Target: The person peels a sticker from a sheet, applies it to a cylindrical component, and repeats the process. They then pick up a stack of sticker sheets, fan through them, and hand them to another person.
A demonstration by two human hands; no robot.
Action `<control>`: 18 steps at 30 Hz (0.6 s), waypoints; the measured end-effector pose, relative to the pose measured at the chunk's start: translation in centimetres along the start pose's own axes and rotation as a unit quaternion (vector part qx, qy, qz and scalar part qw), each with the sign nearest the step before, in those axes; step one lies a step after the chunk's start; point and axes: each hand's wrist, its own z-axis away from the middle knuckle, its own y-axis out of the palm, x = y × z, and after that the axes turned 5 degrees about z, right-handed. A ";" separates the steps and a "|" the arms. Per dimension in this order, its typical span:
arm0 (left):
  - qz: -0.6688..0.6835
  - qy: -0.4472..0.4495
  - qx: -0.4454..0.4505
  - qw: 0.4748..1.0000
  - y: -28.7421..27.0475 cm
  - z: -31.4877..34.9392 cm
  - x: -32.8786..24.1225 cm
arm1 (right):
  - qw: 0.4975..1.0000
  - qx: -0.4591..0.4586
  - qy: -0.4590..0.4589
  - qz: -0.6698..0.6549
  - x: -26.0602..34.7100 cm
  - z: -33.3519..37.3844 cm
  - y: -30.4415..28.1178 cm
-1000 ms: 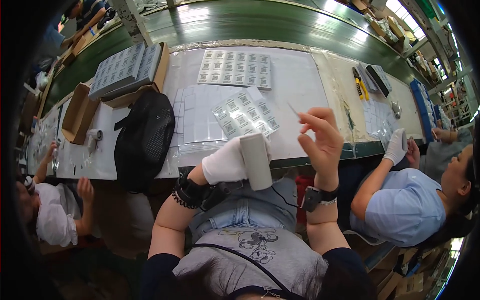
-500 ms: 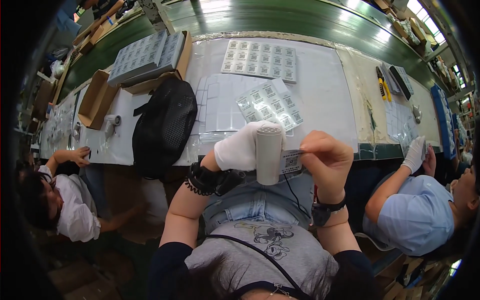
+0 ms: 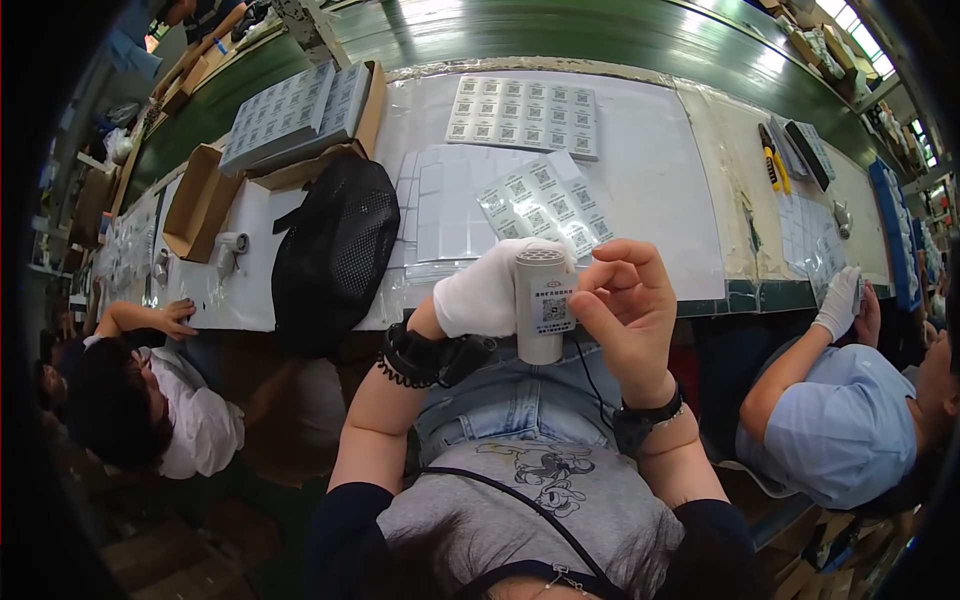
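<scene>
My left hand (image 3: 472,298), in a white glove, is closed around a pale cylinder (image 3: 540,346) with a perforated top, held upright in front of my lap. A label (image 3: 546,305) with a square code lies on the cylinder's side. Just to the right is my bare right hand (image 3: 642,315); its fingers are partly bent and apart, with the thumb close to the label's edge. Beyond the hands, a partly used label sheet (image 3: 545,205) rests on pale backing sheets (image 3: 455,225). A stack of full label sheets (image 3: 525,112) sits farther back.
To the left lie a black mesh bag (image 3: 335,250), a cardboard box of label sheets (image 3: 375,110) and an open cardboard tray (image 3: 200,205). Yellow-handled pliers (image 3: 775,170) are at right. Co-workers sit on both sides; a green surface (image 3: 560,40) runs along the back.
The label, held out by my right hand before, now lies against the cylinder's side. My right fingers have come off it and spread. The left hand still grips the cylinder.
</scene>
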 end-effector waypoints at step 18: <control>0.025 -0.016 -0.013 0.999 0.1 0.1 -0.2 | 1.000 0.021 -0.022 0.000 -0.3 -0.3 -0.2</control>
